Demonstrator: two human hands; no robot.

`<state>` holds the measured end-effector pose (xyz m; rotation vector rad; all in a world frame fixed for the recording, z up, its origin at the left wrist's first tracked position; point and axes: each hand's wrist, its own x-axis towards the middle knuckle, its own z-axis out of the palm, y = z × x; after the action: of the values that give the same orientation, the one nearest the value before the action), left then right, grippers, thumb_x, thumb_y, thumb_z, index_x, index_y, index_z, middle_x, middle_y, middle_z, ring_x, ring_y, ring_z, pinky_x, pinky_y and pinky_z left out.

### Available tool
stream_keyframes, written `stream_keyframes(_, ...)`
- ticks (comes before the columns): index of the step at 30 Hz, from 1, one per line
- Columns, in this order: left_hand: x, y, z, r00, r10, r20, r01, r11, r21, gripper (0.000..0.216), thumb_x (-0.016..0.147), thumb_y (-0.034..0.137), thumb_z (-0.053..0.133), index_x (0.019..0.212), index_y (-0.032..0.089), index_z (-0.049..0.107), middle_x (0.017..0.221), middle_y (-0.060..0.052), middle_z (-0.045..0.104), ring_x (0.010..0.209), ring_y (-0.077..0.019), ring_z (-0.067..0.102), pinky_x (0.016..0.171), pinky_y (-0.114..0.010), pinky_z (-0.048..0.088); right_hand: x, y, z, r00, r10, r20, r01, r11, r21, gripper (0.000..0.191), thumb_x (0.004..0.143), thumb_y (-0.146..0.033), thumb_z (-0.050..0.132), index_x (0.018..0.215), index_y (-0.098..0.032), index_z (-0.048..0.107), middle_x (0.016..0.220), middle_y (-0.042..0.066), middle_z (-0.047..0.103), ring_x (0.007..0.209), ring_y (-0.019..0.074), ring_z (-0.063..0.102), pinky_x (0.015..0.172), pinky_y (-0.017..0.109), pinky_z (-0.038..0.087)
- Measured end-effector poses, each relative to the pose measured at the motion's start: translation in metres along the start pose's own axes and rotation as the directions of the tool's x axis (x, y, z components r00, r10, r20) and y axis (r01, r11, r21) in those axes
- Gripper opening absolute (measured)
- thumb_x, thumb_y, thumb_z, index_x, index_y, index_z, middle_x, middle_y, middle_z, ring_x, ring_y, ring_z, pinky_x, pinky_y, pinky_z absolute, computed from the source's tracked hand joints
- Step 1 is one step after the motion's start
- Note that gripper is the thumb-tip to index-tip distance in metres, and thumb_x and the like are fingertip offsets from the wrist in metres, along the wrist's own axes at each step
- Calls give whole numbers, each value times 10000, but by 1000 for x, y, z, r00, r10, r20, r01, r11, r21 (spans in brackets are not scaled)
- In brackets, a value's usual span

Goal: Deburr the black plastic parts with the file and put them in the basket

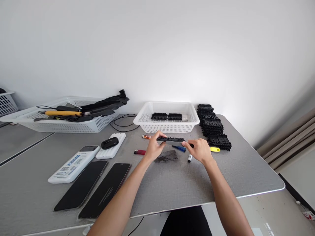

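Observation:
My left hand (pixel 155 147) is closed on the left end of a black toothed plastic piece (pixel 172 139), held above the table. In my right hand (pixel 199 149) is a knife; its grey blade (pixel 173 143) lies along the piece's lower edge. A yellow handle end (pixel 215 149) shows beyond that hand, in line with the blade. Below the hands lie a dark mesh-like scrap (pixel 166 156), a slim blue object (pixel 179 148) and a white marker (pixel 189 158). To the left are a red lighter (pixel 139 152) and an orange lighter (pixel 147 136).
Behind my hands, a white basket (pixel 167 127) holds two black toothed pieces (pixel 159 116). Stacks of similar pieces (pixel 212 124) stand right. Leftward are a basket of tools (pixel 98 124), two phones (pixel 82 185), two power banks (pixel 71 167) and a black case (pixel 109 143).

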<state>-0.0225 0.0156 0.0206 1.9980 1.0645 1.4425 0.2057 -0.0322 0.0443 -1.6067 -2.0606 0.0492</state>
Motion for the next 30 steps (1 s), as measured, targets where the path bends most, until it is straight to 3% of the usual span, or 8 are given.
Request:
stream_keyframes(11, -2, -3, 3, 1000, -5, 25, 6, 1000, -23, 138, 777, 249, 679, 831, 212, 558, 808, -18, 609, 782, -187, 586, 728, -316, 467, 0, 4, -1, 1000, 4, 11, -3, 1000, -9, 671, 939, -673, 318, 543, -203, 587, 479, 38, 509, 482, 145, 430, 554, 302, 171)
stream_keyframes(30, -2, 1, 3, 999, 0, 49, 1, 1000, -10, 136, 784, 274, 674, 826, 213, 560, 801, -22, 618, 763, -189, 588, 729, -327, 471, 0, 6, -1, 1000, -12, 1, 12, 1000, 4, 669, 935, -679, 322, 561, -208, 614, 483, 35, 509, 484, 142, 418, 551, 298, 176)
